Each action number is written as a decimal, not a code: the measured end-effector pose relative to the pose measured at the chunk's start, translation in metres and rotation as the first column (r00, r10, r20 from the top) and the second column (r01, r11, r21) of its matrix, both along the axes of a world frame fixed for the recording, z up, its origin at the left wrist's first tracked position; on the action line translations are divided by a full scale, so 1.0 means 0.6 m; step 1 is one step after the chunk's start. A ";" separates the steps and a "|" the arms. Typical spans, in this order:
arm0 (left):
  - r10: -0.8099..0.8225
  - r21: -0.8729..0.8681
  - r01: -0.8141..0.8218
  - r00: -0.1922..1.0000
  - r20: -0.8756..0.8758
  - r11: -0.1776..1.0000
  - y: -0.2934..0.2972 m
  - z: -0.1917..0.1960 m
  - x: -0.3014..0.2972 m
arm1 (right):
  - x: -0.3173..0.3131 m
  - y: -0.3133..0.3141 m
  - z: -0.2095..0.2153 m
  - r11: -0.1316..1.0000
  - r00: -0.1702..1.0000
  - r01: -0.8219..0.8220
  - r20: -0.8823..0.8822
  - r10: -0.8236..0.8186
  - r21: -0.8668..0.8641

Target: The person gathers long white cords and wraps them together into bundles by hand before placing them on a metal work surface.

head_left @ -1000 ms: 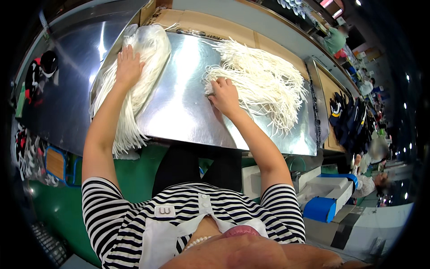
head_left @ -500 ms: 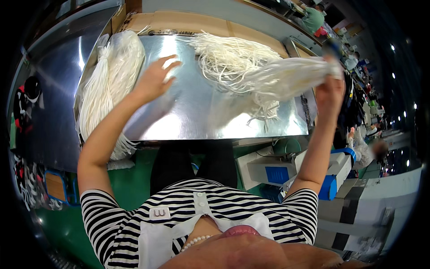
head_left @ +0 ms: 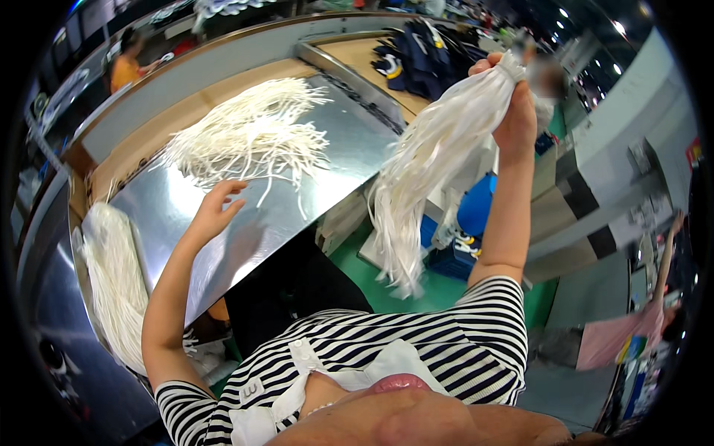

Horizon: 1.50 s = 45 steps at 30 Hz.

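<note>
My right hand (head_left: 513, 111) is raised at the upper right, closed around the gathered top of a bundle of white cords (head_left: 439, 156). The bundle hangs down from it, loose ends spread low and clear of the metal table (head_left: 349, 119). Above the tabletop my left hand (head_left: 219, 210) is held with fingers apart and nothing in it. Just beyond that hand lies a loose pile of white cords (head_left: 249, 134), some ends trailing across the metal.
More white cord bundles (head_left: 111, 275) lie at the table's left end, partly in clear plastic. Dark garments (head_left: 428, 59) lie on a surface at the back right. A blue bin (head_left: 476, 204) stands beside my right arm. Other people are farther off, one in orange (head_left: 126, 68).
My view and body have turned to the right. My right hand has carried the cord bundle off the table, and it now hangs beyond the edge. The left hand stays empty.
</note>
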State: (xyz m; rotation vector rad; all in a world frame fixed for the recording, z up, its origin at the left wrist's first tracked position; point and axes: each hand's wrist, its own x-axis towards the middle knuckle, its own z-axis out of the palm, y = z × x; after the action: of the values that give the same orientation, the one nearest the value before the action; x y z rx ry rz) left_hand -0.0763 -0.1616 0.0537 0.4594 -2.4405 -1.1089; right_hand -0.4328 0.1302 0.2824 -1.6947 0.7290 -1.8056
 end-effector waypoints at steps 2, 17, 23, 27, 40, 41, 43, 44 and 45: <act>-0.025 0.021 0.024 1.000 0.016 0.999 0.006 0.002 -0.010 | -0.040 0.028 -0.017 0.937 0.947 0.322 -0.038 -0.320 0.138; -0.162 -0.044 0.162 0.987 0.012 0.986 0.102 0.109 -0.047 | -0.133 0.133 -0.023 0.490 0.472 0.870 -0.365 -0.802 0.049; -0.234 -0.043 0.233 0.972 -0.028 0.972 0.145 0.132 -0.060 | -0.130 0.110 -0.005 0.323 0.280 0.944 -0.365 -0.888 -0.062; -0.253 -0.084 0.244 0.960 -0.121 0.966 0.183 0.191 -0.064 | -0.002 0.090 0.008 0.402 0.194 0.836 -0.484 -0.853 -0.373; -0.315 0.461 0.470 0.872 -0.374 0.753 0.316 0.302 -0.145 | 0.230 0.000 0.005 0.780 0.581 0.565 -0.541 -0.608 -0.270; -0.296 0.476 0.475 0.866 -0.404 0.740 0.312 0.301 -0.146 | 0.234 -0.005 0.002 0.795 0.615 0.544 -0.516 -0.596 -0.269; -0.100 0.593 0.390 0.881 -0.462 0.704 0.326 0.307 -0.140 | 0.236 -0.020 -0.015 0.847 0.771 0.472 -0.352 -0.531 -0.244; -0.051 0.597 0.366 0.878 -0.477 0.714 0.316 0.309 -0.136 | 0.233 -0.024 -0.035 0.781 0.723 0.507 -0.313 -0.616 -0.366; -0.009 0.596 0.344 0.870 -0.492 0.725 0.299 0.316 -0.128 | 0.234 -0.022 -0.057 0.693 0.669 0.534 -0.258 -0.697 -0.485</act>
State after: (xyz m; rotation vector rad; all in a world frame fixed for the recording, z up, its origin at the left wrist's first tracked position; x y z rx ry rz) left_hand -0.1528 0.0177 0.2431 0.1153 -1.6307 -1.9444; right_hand -0.2925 0.1173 0.2485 -2.3475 1.3812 -2.1437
